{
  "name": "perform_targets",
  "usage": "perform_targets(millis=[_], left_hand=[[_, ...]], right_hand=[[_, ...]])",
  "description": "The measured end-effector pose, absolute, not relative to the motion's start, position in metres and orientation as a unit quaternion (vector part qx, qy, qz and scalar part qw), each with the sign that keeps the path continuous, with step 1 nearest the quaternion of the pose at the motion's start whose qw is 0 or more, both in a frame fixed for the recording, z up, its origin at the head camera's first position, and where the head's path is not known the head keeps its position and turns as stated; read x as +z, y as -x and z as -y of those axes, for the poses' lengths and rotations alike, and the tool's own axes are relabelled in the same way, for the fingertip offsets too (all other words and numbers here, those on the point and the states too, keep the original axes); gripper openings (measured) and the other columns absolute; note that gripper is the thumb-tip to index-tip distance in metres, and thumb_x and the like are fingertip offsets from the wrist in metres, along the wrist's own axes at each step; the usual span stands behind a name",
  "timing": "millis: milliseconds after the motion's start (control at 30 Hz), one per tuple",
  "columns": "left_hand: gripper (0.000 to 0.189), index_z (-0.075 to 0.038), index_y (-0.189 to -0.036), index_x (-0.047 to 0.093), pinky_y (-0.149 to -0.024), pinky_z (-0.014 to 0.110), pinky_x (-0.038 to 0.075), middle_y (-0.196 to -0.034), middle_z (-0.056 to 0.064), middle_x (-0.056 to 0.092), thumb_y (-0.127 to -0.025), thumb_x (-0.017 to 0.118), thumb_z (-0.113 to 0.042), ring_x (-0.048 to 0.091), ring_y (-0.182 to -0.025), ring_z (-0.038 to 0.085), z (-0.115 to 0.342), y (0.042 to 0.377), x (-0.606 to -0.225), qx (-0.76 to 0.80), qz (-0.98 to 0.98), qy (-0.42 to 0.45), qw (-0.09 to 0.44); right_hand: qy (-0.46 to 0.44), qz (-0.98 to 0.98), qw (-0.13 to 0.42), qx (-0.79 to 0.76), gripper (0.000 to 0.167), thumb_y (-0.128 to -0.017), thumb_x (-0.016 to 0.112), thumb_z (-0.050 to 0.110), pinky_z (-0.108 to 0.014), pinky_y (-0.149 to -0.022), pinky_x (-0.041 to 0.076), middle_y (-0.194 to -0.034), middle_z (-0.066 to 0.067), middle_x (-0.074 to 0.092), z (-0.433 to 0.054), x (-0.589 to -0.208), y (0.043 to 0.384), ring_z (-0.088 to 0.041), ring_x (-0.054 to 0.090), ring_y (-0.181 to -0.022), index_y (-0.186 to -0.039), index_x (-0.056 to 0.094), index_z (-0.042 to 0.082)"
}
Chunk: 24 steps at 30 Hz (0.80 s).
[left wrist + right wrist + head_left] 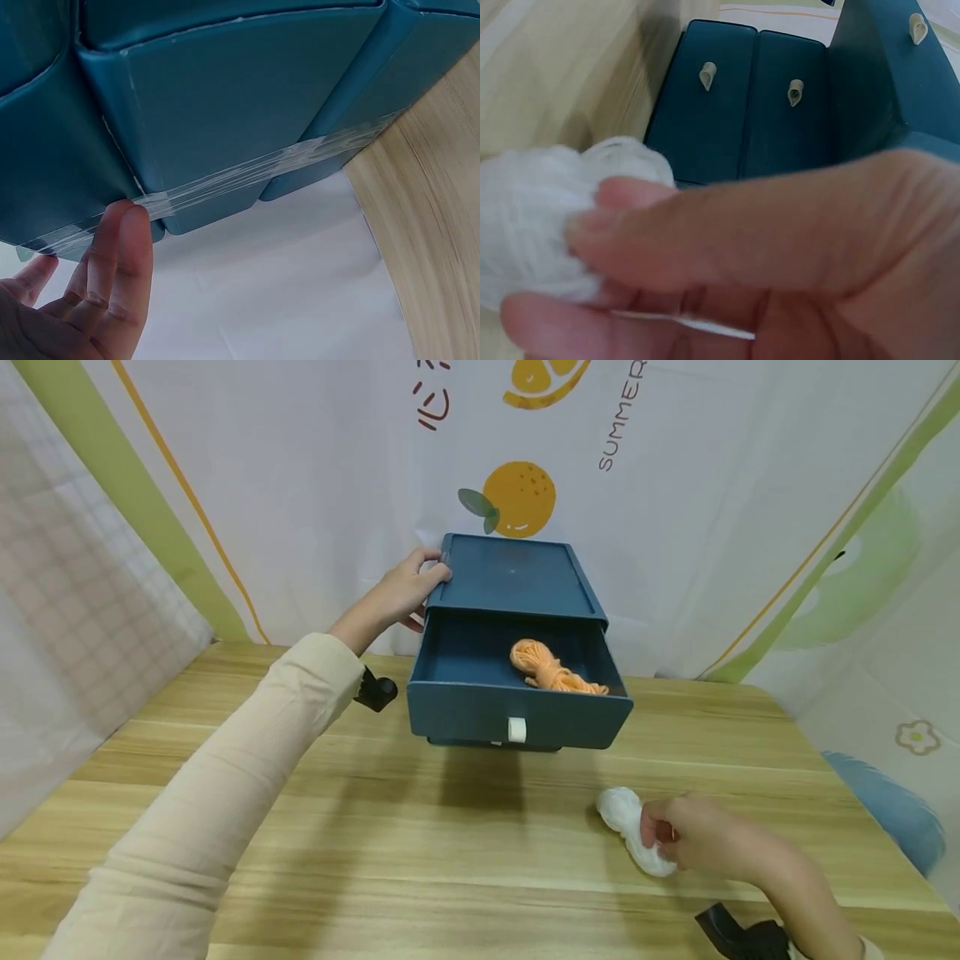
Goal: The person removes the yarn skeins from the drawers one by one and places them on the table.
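Note:
A dark blue drawer cabinet [517, 575] stands at the back of the table with its top drawer [480, 714] pulled out. Inside that drawer lies a skein of orange yarn [551, 668]. My left hand [408, 583] rests against the cabinet's upper left edge; in the left wrist view its fingers [124, 247] lie nearly straight on the side wall by a strip of clear tape [247, 172]. At the front right, my right hand [701, 835] pinches a skein of white yarn [624, 814] between thumb and fingers, close over the table.
Two lower drawers [705, 120] with pale knobs are closed in the right wrist view. The wooden table [420, 877] ends at the right in a rounded edge. Behind the cabinet hangs a white curtain [337, 468] printed with oranges.

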<state>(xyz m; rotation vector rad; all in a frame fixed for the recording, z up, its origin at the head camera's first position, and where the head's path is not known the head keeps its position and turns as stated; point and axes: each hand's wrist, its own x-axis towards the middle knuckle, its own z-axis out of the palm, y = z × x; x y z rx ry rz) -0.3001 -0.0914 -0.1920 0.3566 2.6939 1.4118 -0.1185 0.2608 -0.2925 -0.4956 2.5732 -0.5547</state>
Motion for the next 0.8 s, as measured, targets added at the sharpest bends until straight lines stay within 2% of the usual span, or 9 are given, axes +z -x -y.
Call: perform_targets(millis=[233, 433, 700, 800], left_hand=[[0.061, -0.021, -0.149, 0.016, -0.08, 0.049, 0.053, -0.138, 0.019, 0.044, -0.094, 0.035, -0.039, 0.061, -0.093, 0.035, 0.091, 0.3, -0.193, 0.466, -0.877, -0.114, 0.042], [0.061, -0.021, -0.149, 0.017, -0.078, 0.048, 0.053, -0.138, 0.019, 0.044, -0.094, 0.035, -0.039, 0.061, -0.092, 0.035, 0.092, 0.3, -0.194, 0.467, -0.876, -0.112, 0.041], [0.061, -0.021, -0.149, 0.015, -0.076, 0.045, 0.054, -0.137, 0.019, 0.045, -0.094, 0.035, -0.039, 0.061, -0.091, 0.034, 0.091, 0.299, -0.194, 0.47, -0.874, -0.114, 0.042], [0.061, -0.021, -0.149, 0.015, -0.076, 0.045, 0.054, -0.136, 0.019, 0.046, -0.094, 0.035, -0.039, 0.061, -0.091, 0.034, 0.091, 0.299, -0.193, 0.471, -0.874, -0.114, 0.043]], right_hand=[[0.23, -0.915, 0.237, -0.233, 0.012, -0.084, 0.064, 0.004, -0.021, -0.052, 0.033, -0.066, 0.007, 0.041, -0.26, -0.296, 0.121, -0.003, 0.037, -0.059, -0.081, 0.059, 0.015], [0.229, -0.906, 0.244, -0.258, 0.011, -0.091, 0.054, 0.006, -0.021, -0.05, 0.04, -0.065, 0.007, 0.05, -0.26, -0.294, 0.12, -0.002, 0.045, -0.054, -0.089, 0.061, 0.014], [0.257, -0.92, 0.183, -0.234, 0.011, -0.093, 0.054, 0.011, -0.02, -0.049, 0.036, -0.062, 0.012, 0.044, -0.264, -0.288, 0.119, 0.002, 0.036, -0.052, -0.099, 0.064, 0.011], [0.256, -0.928, 0.155, -0.224, 0.012, -0.093, 0.056, 0.015, -0.02, -0.05, 0.037, -0.064, 0.011, 0.046, -0.265, -0.283, 0.118, 0.003, 0.037, -0.054, -0.102, 0.064, 0.011]])
